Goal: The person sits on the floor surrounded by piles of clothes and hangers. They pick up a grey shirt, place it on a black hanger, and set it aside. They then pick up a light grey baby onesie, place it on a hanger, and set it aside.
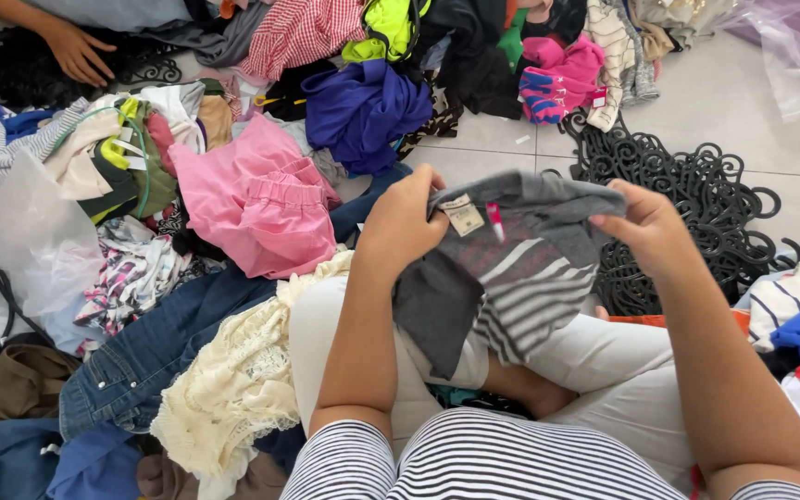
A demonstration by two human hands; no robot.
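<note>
Head view: I saw both hands up over the lap, holding a small grey knit garment with white and dark stripes [511,278]. Left hand [405,222] was closed around the garment's left top edge, fingers curled in, right beside a pale paper tag [463,215] and a small pink tag [495,222] at the neckline. Right hand [650,227] pinched the right top edge, thumb over the fabric, fingers folded under. Garment hung between the hands, stretched at the top, lower part draped onto the white trousers [604,361] of the seated person. Striped black-and-white shirt [483,458] filled the bottom of the frame. Left of the knee lay a cream lace piece [233,380], touching a pair of blue denim jeans [150,347]. Past those sat a pink ruffled garment [256,199] and a dark blue top [363,111] in a mixed clothes heap. A pile of black plastic hangers [696,194] lay on the pale tiled floor [724,102], just behind the right hand. Clear plastic bag [34,250] sat at the left edge. Another person's hand [76,51] rested at top left on more black hangers, well apart from the held garment. A pink and blue striped item [557,79] lay near the top centre.
</note>
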